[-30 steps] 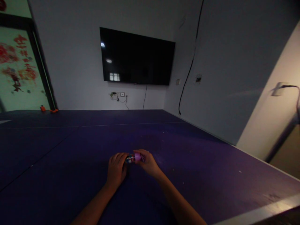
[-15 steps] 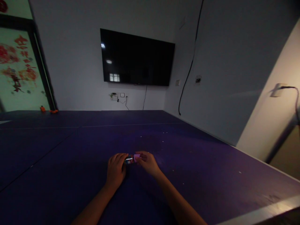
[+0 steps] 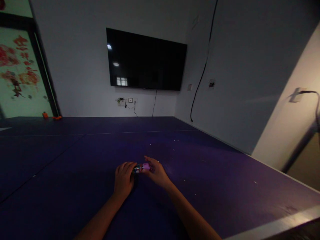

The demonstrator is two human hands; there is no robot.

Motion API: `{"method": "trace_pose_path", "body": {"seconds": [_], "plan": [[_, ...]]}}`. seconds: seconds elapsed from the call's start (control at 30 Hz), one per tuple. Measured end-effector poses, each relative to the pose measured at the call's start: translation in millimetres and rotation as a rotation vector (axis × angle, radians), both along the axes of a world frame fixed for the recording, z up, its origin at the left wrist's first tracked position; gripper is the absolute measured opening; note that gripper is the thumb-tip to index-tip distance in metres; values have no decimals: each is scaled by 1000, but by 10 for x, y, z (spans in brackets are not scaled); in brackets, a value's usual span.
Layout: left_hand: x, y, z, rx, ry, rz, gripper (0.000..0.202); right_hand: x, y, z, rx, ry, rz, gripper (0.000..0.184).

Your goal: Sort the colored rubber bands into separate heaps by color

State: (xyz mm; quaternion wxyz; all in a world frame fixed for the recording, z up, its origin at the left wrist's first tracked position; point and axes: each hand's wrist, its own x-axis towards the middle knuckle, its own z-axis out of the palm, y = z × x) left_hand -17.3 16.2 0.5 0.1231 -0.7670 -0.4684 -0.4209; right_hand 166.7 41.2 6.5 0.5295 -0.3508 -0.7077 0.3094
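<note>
A small clear cylinder (image 3: 139, 168) with colourful bits inside and a pink cap (image 3: 146, 166) lies on its side just over the dark purple surface; it looks like a little bottle. My left hand (image 3: 124, 176) is closed around its left end, hiding that part. At the capped end is my right hand (image 3: 157, 172), its index finger lifted and its thumb low, so the fingers stand apart around the cap. Whether the thumb still touches the cap is hard to see.
The purple floor-like surface (image 3: 87, 160) has small white specks (image 3: 174, 150) on it. Two orange objects (image 3: 45, 115) sit far left by the door. A television (image 3: 147, 60) hangs on the far wall, and a black cable (image 3: 200, 83) dangles at the right.
My right hand's fingers have spread from the pink cap, the index finger rising away. My left hand keeps its hold, and the little bottle stays in nearly the same place.
</note>
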Motion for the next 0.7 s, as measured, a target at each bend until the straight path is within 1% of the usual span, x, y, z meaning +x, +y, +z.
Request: {"method": "trace_pose_path", "body": {"seconds": [0.13, 0.2, 0.27, 0.4, 0.47, 0.53, 0.63, 0.7], "plan": [[14, -23, 8, 12, 25, -30, 45, -30, -6, -27, -109, -38, -17, 37], [17, -27, 10, 18, 26, -23, 44, -36, -4, -19, -109, -35, -13, 33], [11, -21, 10, 17, 15, 5, 44, -30, 5, 5, -30, -34, -24, 27], [-27, 11, 12, 8, -36, 127, 39, 58, 63, 63, 225, -116, -102, 31], [-46, 25, 18, -7, -57, 196, 39, 159, 113, 66, 274, -149, -224, 33], [-56, 32, 28, -30, -64, 254, 39, 296, 164, 45, 252, -219, -415, 35], [-59, 39, 39, -61, -55, 310, 38, 526, 220, -4, 119, -430, -680, 42], [-60, 49, 39, -73, -49, 323, 36, 649, 240, -29, 28, -577, -792, 42]]}}
